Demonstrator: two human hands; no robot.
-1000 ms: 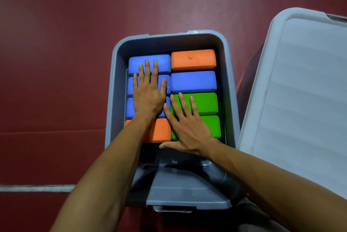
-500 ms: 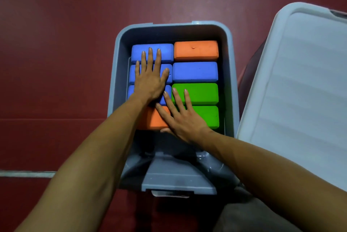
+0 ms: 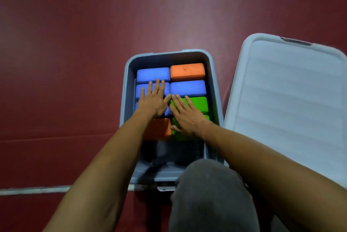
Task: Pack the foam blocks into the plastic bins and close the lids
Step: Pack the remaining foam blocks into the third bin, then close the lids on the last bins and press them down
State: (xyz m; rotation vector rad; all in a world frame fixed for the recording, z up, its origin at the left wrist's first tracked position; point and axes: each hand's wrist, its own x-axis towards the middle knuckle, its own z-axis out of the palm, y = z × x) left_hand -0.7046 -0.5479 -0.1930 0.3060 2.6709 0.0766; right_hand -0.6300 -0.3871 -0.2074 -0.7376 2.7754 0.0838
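"Foam blocks (image 3: 187, 88), location?"
"Against the bin's (image 3: 125, 90) far wall. My left hand (image 3: 154, 102) and right hand (image 3: 187, 117) press them, fingers flat."
"Hazard?"
"Released blocks may tip into the gap at the near wall, fouling the lid (image 3: 291, 100)."

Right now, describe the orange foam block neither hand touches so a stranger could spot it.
Find the open grey plastic bin on the dark red floor. Its foam blocks lie in two columns; take the right column's far end. That orange rectangular foam block has one blue block on its left and another blue block nearer; the other orange block lies near left.
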